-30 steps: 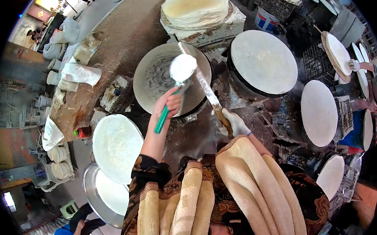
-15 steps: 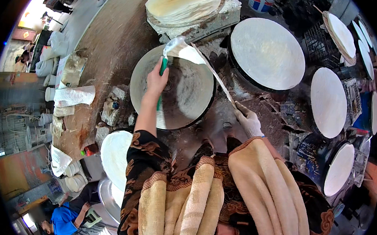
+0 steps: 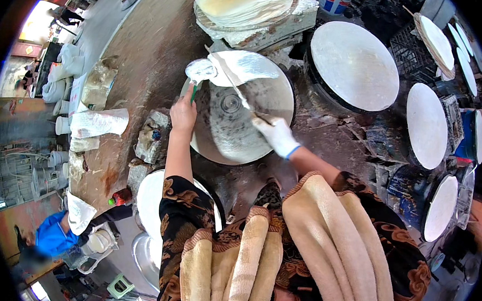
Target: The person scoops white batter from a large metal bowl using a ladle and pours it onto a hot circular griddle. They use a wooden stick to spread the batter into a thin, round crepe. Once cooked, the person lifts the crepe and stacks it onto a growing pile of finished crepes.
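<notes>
A round griddle point(image 3: 280, 106) lies in front of me, with grey streaks across its middle and a wet white sheet of batter point(image 3: 252, 67) over its far part. My bare left hand point(image 3: 183, 114) is closed around the green handle of a ladle point(image 3: 201, 69), whose white-coated bowl hangs at the griddle's far left rim. In its white glove, my right hand point(image 3: 277, 136) grips a long thin spreading stick point(image 3: 232, 83) above the griddle's right side. The stick slants away to the far left, its far end across the batter near the ladle.
Behind the griddle stands a stack of thin round pancakes point(image 3: 245, 5) on a block. More white-covered griddles stand right, the nearest one point(image 3: 354, 66) close by; another white round point(image 3: 151, 200) sits at my left elbow. A person in blue point(image 3: 56, 235) is at lower left.
My right hand has moved left and away from me, over the griddle, bringing the stick across the batter. The ladle has shifted left to the rim. The person in blue has moved.
</notes>
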Tool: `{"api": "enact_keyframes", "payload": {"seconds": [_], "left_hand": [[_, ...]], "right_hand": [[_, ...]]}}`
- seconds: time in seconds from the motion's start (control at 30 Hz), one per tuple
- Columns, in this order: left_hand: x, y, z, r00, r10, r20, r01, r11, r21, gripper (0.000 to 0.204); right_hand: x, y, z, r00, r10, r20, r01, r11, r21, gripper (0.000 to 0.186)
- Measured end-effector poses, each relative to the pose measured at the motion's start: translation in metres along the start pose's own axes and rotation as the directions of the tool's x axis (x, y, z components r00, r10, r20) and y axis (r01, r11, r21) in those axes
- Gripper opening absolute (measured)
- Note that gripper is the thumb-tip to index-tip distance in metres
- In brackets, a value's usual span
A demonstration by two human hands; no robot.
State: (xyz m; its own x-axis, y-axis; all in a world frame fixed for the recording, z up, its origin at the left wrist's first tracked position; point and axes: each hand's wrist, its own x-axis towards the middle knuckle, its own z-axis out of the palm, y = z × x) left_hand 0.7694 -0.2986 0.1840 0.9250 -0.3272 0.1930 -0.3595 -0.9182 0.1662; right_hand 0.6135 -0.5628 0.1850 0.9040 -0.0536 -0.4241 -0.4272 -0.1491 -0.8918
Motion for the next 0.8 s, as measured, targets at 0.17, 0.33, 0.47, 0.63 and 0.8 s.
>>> {"api": "enact_keyframes", "payload": {"seconds": [0.17,0.33,0.47,0.63,0.8], "left_hand": [[-0.03,-0.012,-0.005,0.996,-0.076,0.04,0.076,0.997,-0.022,0.065],[-0.042,-0.007,-0.003,0.996,-0.088,0.021,0.088,0.996,-0.008,0.065],[-0.048,0.007,-0.012,0.982,-0.177,0.06,0.174,0.983,0.059,0.067],[-0.092,-0.007,-0.019,0.944,-0.327,-0.043,0.328,0.944,0.034,0.065],[-0.109,0.014,-0.023,0.928,-0.371,-0.011,0.371,0.926,0.066,0.066]], "right_hand": [[-0.033,0.017,-0.057,0.98,-0.101,-0.173,0.098,0.995,-0.026,0.047],[-0.018,0.013,-0.018,0.997,-0.071,-0.012,0.066,0.973,-0.219,0.051],[0.004,0.007,0.035,0.978,-0.199,0.057,0.207,0.954,-0.216,0.046],[0.017,-0.006,-0.048,0.963,0.034,0.267,-0.02,0.998,-0.056,0.037],[0.041,-0.007,-0.121,0.987,-0.113,0.114,0.121,0.991,-0.06,0.05]]}}
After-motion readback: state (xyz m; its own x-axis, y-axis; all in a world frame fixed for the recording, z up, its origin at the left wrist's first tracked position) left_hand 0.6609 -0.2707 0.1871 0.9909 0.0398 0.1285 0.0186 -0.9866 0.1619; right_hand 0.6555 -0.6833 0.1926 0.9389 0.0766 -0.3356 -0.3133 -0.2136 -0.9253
